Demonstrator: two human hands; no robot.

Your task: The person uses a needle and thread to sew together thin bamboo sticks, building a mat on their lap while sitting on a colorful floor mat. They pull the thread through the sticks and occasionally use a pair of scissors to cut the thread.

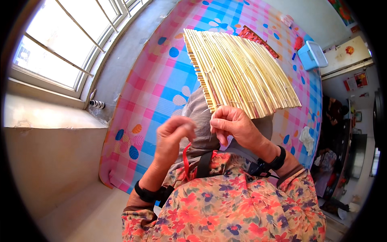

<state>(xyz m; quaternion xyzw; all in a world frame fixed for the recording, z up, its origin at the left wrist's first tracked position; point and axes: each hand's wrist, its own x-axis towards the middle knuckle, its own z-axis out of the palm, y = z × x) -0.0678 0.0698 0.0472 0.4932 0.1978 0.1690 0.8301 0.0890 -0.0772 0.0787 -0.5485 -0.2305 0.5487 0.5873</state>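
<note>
A mat of pale yellow stalks [242, 72], bound side by side with thin thread, lies tilted over my grey-trousered legs. My right hand [238, 127] is closed in a pinch at the mat's near left corner. A thin strand [210, 132] hangs below those fingertips; whether it is thread or a needle I cannot tell. Left of the corner, apart from the mat, my left hand [174, 135] is raised with its fingers curled in and blurred by motion. What it holds, if anything, is too small to make out. Black bands circle both wrists.
I sit on a bed with a pink and blue checked cover [141, 101]. A barred window [60, 44] and sill are at left. Beyond the mat lie a red woven piece [258, 40] and a light blue box [312, 55]. A white cloth [307, 140] lies at right.
</note>
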